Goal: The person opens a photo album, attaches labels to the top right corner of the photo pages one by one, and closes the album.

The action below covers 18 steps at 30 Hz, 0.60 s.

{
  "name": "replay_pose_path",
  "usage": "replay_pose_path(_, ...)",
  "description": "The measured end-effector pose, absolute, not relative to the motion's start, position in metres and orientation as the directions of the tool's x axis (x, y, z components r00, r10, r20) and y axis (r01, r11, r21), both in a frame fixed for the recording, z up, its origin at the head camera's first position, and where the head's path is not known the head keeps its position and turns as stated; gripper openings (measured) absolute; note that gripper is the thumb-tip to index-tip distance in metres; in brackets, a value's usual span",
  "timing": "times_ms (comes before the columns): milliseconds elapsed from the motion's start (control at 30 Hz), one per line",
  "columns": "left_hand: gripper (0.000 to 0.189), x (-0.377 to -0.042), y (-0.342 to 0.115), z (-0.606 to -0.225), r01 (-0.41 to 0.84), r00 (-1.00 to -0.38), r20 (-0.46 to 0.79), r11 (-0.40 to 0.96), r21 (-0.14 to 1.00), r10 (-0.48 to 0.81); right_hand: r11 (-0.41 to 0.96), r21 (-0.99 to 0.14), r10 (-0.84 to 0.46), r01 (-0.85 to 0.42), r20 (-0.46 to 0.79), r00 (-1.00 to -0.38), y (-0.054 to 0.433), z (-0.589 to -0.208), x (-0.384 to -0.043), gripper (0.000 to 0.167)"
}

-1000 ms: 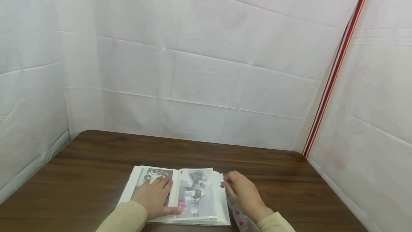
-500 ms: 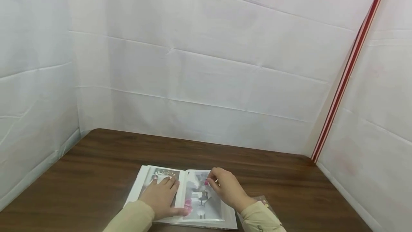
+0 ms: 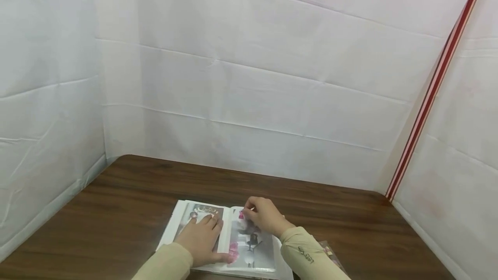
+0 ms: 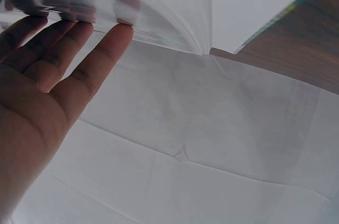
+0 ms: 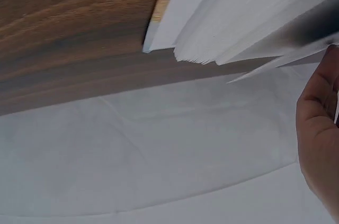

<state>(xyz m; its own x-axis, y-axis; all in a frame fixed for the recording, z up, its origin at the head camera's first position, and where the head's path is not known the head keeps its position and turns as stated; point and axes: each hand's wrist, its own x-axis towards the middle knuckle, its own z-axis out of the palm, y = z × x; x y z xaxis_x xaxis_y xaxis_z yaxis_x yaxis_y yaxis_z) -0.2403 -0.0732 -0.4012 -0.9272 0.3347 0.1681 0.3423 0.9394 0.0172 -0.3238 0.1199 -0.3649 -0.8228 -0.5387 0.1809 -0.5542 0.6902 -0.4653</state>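
Note:
An open photo album (image 3: 281, 267) lies on the table, with clear-sleeved photos on both pages. My left hand (image 3: 202, 242) rests spread on the left page, its thumb reaching over to a pink flower-like patch (image 3: 233, 252) on the right page. In the left wrist view, the fingertips (image 4: 126, 29) lie on a glossy sleeve. My right hand (image 3: 266, 217) pinches a small bright pink sticker (image 3: 241, 214) at the top of the right-hand photo (image 3: 258, 254). In the right wrist view, this hand's fingertips meet the page, and the sticker is hidden.
A clear sheet with coloured stickers (image 3: 328, 252) lies right of the album, partly behind the right sleeve (image 3: 307, 256). The dark wooden table (image 3: 163, 176) is bounded by white cloth walls (image 3: 249, 90). A red striped ribbon (image 3: 432, 90) runs down the right corner.
My right hand has moved left from the sticker sheet by the album's right edge to the top of the right page, carrying the pink sticker. My left hand stays on the left page.

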Motion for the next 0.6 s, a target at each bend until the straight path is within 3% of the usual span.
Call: replay_pose_path(600, 0.104, -0.236, -0.071, -0.408, 0.364, -0.914, 0.183, 0.931, -0.021, 0.362, 0.678, -0.501, -0.557, -0.538, 0.128, -0.821, 0.089, -0.373, -0.343, 0.012)
